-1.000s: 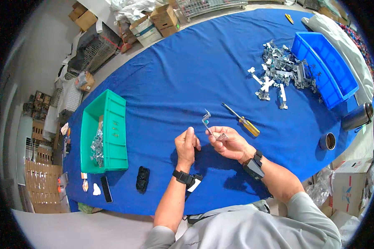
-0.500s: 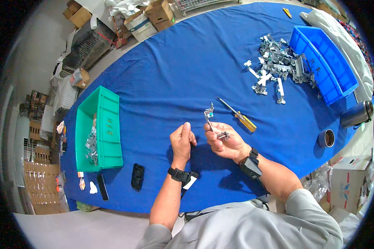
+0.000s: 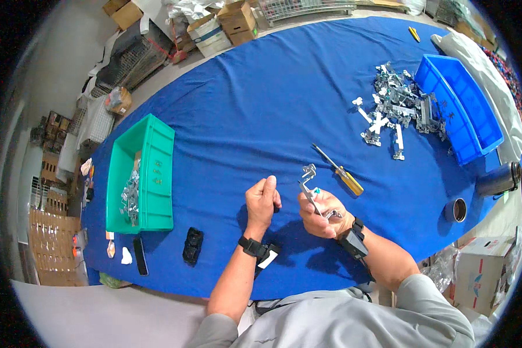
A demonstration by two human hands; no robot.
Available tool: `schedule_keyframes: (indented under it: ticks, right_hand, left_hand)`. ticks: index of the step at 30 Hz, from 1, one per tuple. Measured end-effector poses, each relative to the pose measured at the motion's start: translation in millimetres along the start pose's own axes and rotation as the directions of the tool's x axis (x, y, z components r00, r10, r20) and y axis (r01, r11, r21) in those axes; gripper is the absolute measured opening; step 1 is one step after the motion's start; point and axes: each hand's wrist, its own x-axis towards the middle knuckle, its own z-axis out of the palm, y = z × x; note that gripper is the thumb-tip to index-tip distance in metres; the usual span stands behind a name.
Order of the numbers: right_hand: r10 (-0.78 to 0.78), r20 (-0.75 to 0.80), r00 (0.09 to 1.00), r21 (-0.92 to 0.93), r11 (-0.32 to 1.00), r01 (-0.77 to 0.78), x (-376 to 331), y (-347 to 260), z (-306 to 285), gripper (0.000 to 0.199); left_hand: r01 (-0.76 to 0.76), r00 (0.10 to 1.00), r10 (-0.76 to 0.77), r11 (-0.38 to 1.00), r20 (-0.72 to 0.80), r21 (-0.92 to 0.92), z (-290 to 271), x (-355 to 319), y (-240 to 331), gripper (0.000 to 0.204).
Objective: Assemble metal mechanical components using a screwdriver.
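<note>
A bent, silvery metal bracket (image 3: 308, 190) with a small blue-green spot is gripped by my right hand (image 3: 329, 210), its hooked end pointing up and away from me. Just left of it, my left hand (image 3: 262, 200) is closed, thumb up, with the curled fingers hiding anything inside. Beyond the right hand lies a screwdriver (image 3: 346, 177) with a yellow handle, touched by neither hand. At the far right is a pile of similar metal brackets (image 3: 397, 104). On the left, a green bin (image 3: 161, 174) holds several small metal parts (image 3: 131, 194).
Beside the pile stands a blue bin (image 3: 455, 116). A dark flask (image 3: 496, 178) and its cup (image 3: 455, 210) are at the right edge. Near the green bin lie a black phone (image 3: 141, 256) and a black pouch-like item (image 3: 192, 246). A yellow cutter (image 3: 414, 34) rests at the far edge.
The right hand has turned the bracket, so its lower end now sits nearer the palm. Both hands appear slightly further right, and the whole view has shifted a little.
</note>
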Motion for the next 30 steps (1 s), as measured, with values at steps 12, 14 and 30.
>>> schedule_keyframes:
  ticks: [12,14,30]
  right_hand:
    - [0.001,-0.087,0.996,-0.152,0.988,-0.014,4,-2,1,0.02]
    - [-0.01,-0.169,0.986,-0.216,0.976,-0.027,9,-3,3,0.022]
    - [-0.223,-0.529,0.819,-0.708,0.647,-0.282,30,9,3,0.015]
  left_hand:
    - [-0.017,0.999,0.019,0.996,0.028,-0.089,-4,0,-5,0.045]
    - [-0.014,1.0,0.016,0.994,0.015,-0.107,-5,-1,-5,0.045]
    - [-0.05,0.999,0.043,0.941,-0.03,-0.333,-1,2,6,0.033]
